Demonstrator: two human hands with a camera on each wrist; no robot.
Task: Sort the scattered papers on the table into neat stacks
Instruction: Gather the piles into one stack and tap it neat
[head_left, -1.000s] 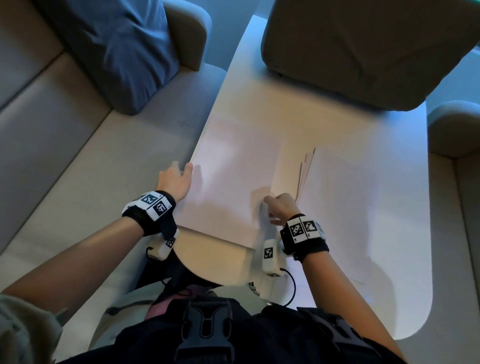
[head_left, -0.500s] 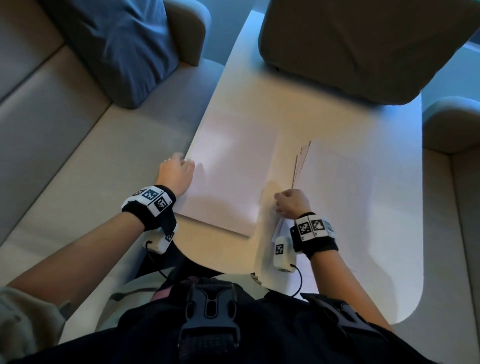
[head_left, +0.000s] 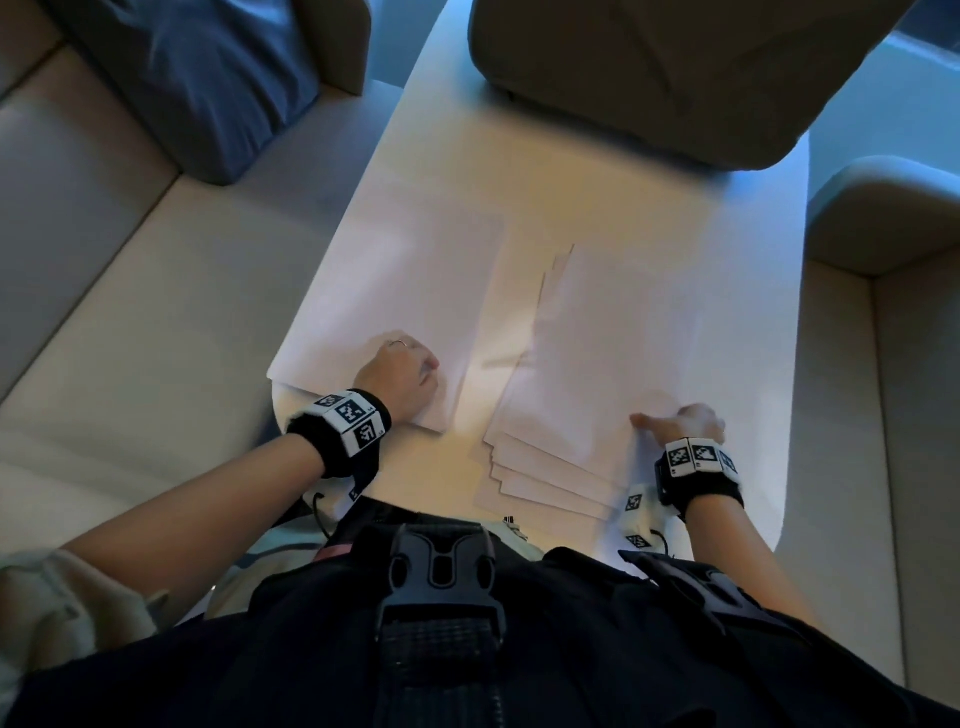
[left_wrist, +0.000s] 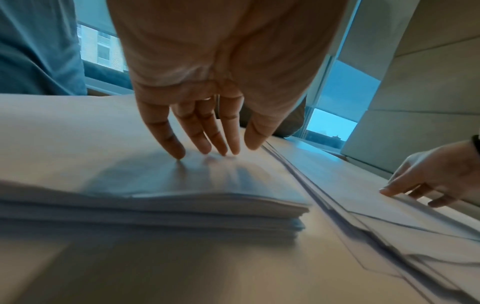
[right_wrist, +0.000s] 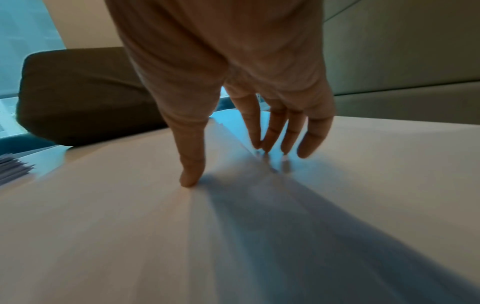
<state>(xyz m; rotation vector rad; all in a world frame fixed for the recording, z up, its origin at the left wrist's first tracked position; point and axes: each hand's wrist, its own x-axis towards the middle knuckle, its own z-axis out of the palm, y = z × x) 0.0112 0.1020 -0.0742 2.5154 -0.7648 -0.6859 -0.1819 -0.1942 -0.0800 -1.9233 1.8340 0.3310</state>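
My left hand (head_left: 400, 376), fingers spread, pressed the squared stack (left_wrist: 155, 205) at the desk's (head_left: 597, 171) left edge; my right hand (right_wrist: 233, 102), spread, pressed the fanned sheets (head_left: 550, 467), which could slide further askew.

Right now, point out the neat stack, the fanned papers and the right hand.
neat stack (left_wrist: 182, 214), left wrist view, its squared near edge.
fanned papers (head_left: 540, 478), head view, the staggered near corners.
right hand (head_left: 680, 423), head view, the back of the hand.

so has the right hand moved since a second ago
Yes. The right hand has slid rightward across the fanned papers, from their left edge beside the neat stack to their right side, nearer the table's right edge.
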